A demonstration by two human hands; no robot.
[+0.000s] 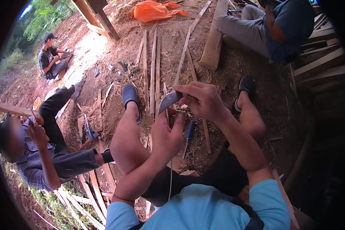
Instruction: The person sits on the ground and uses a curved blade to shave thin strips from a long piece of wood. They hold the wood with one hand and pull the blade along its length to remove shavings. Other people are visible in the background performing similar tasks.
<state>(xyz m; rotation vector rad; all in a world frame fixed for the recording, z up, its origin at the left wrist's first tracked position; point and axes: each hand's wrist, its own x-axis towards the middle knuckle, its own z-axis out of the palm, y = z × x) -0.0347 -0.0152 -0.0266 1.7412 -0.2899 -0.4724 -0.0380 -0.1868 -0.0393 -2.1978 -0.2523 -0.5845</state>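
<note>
In front of my chest, my right hand [206, 100] is closed on a knife, its broad grey blade [168, 101] pointing left; the handle is hidden in my fingers. Just below the blade, my left hand [167, 132] pinches a thin pale strip [171, 174] of what looks like wood or bamboo. The strip's tail hangs down toward my lap, and its upper end passes close to the blade; whether they touch I cannot tell. Beneath my right hand, a slim blue-handled tool [189, 131] lies on the ground between my legs.
Long wooden strips [152, 73] lie ahead on shaving-strewn dirt. A thick beam [214, 42] and a seated person [280, 30] are at the far right. On my left, a person [38, 153] sits near another blue-handled tool [89, 129]; a further person [51, 57] squats beyond. An orange bag [153, 11] lies ahead.
</note>
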